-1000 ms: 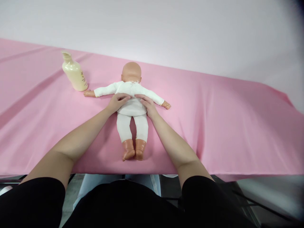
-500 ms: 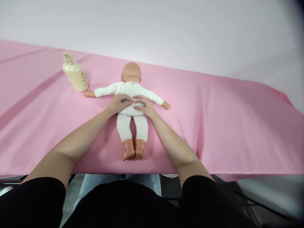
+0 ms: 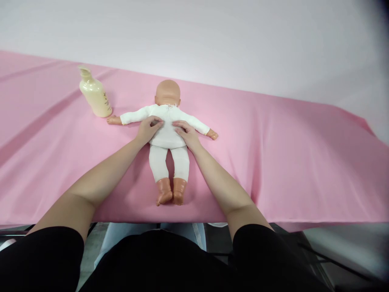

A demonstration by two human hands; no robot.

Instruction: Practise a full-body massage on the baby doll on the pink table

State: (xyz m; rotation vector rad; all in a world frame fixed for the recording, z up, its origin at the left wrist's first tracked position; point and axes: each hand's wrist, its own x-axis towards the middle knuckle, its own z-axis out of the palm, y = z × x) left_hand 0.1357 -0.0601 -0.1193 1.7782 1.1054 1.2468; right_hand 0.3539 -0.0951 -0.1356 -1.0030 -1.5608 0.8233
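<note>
A baby doll (image 3: 166, 137) with a white cloth body lies face down, its head pointing away from me and its arms spread to both sides. My left hand (image 3: 149, 129) rests on the left side of the doll's back, fingers stretched out over the cloth. On the right side of the back lies my right hand (image 3: 189, 134), its fingers also extended and pointing inward. Both hands are open, with a strip of white cloth showing between their fingertips. Neither hand grasps anything.
A pale yellow pump bottle (image 3: 96, 97) stands beside the doll's left-hand arm. Pink cloth (image 3: 298, 162) with folds covers the table, whose front edge runs just below the doll's feet. Behind the table rises a white wall (image 3: 212, 40).
My hands have slid apart from the middle of the doll's back toward its two sides, opening a gap between the fingertips. The doll and the bottle stay in place.
</note>
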